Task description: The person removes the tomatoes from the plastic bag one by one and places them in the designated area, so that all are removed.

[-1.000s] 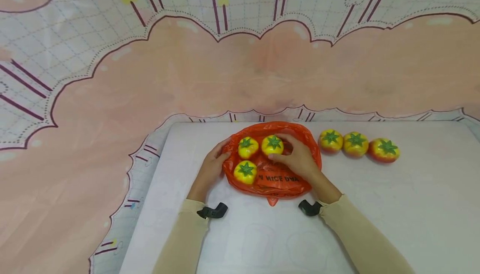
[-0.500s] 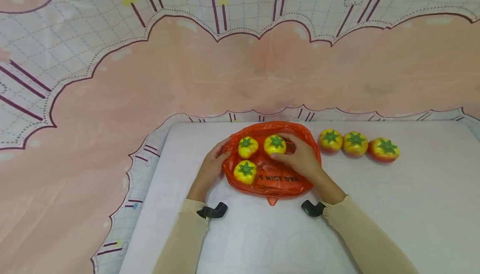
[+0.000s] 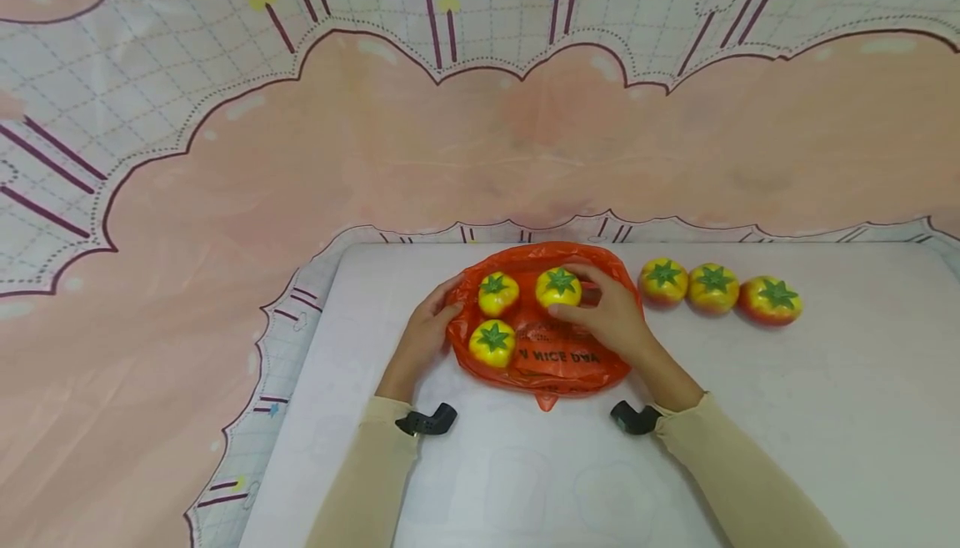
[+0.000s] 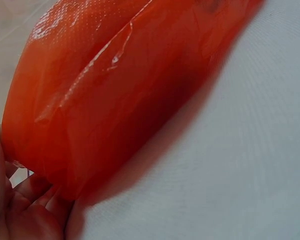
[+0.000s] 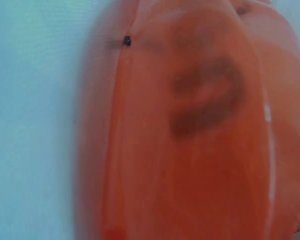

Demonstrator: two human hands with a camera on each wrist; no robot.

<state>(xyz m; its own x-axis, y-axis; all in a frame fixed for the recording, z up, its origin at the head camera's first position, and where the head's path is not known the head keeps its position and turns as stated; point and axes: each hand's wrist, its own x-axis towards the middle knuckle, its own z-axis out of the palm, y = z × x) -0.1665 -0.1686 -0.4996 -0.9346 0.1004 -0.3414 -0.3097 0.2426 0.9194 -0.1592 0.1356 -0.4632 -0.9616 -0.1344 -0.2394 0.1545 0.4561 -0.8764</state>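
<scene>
An orange-red plastic bag (image 3: 558,373) lies spread with its mouth facing up. Its left rim is held by my left hand (image 3: 427,327), and the left wrist view has the fingers under and around the bag's edge (image 4: 100,125). Inside the bag my right hand (image 3: 615,314) grips a yellow-red tomato (image 3: 558,285) with a green star-shaped top, thumb in front and fingers behind. Two similar tomatoes sit in the bag's left half, a rear tomato (image 3: 498,294) and a front tomato (image 3: 492,343). Bag plastic (image 5: 205,165) fills most of the right wrist view, hiding the grip there.
Right of the bag, a row of three more tomatoes (image 3: 712,288) stands on the white table (image 3: 825,414). A patterned cloth backdrop (image 3: 480,148) hangs behind the table and along its left side. Dark wrist-worn devices (image 3: 427,420) sit on both wrists.
My right hand has shifted slightly to the right, carrying the gripped tomato away from the other two in the bag. My left hand stays at the rim.
</scene>
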